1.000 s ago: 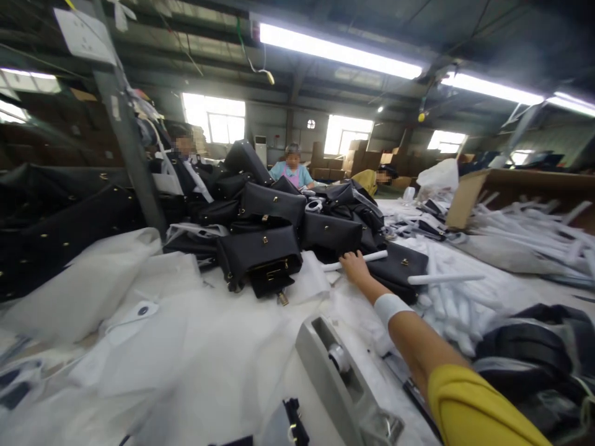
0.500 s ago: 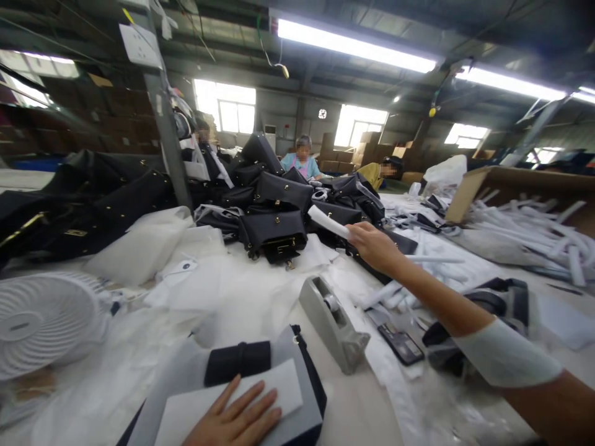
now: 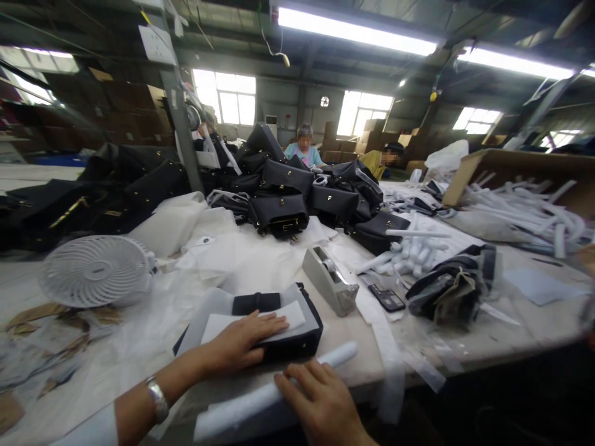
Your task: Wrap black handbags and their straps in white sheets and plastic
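Observation:
My left hand [image 3: 253,337] lies flat, fingers stretched, on a folded white sheet [image 3: 292,314] over a black handbag [image 3: 312,331] with a grey sheet. A small dark rolled piece [image 3: 255,302] rests on the bag behind my fingers. My right hand [image 3: 320,396] curls over a long white padding roll [image 3: 246,412], which slants along the front edge of the table, close in front of the bag. Part of the roll is hidden under my fingers.
A grey tape dispenser [image 3: 330,282] and a phone [image 3: 387,296] are right of the bag. A white fan [image 3: 95,272] stands left. Black handbags [image 3: 279,214] are piled behind. White rolls fill a cardboard box [image 3: 469,167] at right. Two people sit beyond.
My right hand has come back from the far pile to the table's front edge with a white roll. My left hand stays flat on the sheet; the view has shifted.

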`<state>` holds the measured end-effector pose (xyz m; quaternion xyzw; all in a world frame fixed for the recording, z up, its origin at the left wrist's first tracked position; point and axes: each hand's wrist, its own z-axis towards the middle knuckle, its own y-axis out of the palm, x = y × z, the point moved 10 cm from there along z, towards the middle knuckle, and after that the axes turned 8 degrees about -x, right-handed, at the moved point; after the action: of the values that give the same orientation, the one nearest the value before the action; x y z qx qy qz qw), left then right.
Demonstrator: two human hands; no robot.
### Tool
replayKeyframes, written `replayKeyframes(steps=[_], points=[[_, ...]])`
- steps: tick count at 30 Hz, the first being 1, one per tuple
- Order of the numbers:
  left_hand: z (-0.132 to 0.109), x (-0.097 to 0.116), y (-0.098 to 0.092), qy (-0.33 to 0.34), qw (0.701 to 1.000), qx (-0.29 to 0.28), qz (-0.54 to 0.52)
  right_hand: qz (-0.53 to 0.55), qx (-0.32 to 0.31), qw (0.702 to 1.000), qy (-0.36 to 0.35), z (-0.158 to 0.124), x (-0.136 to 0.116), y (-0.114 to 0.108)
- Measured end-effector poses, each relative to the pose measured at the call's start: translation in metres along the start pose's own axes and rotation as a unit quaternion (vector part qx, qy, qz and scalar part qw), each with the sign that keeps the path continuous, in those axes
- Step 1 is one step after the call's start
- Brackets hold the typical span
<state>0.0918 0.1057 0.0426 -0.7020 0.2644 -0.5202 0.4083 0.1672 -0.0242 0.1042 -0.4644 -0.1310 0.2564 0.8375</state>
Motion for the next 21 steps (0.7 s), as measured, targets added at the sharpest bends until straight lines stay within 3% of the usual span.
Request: replayKeyframes(steps=[3,8,13,21], points=[[0.002,-0.004,-0.002,0.01,0.999,-0.03,-0.021,-0.021,0.047,0.998,0.038,0.007,-0.007,0.022],[0.007,-0.007,-0.006,0.005,0.997,-0.064,-0.041,-0.018,0.07,0.992,0.102,0.022,-0.008,0.059],[0.007,-0.005,-0.012,-0.001,0.996,-0.076,-0.05,0.028,0.137,0.985,0.102,0.011,-0.008,0.067],[0.005,-0.006,-0.008,-0.016,0.997,-0.055,-0.042,0.11,0.086,0.983,0.115,0.006,-0.018,0.091]])
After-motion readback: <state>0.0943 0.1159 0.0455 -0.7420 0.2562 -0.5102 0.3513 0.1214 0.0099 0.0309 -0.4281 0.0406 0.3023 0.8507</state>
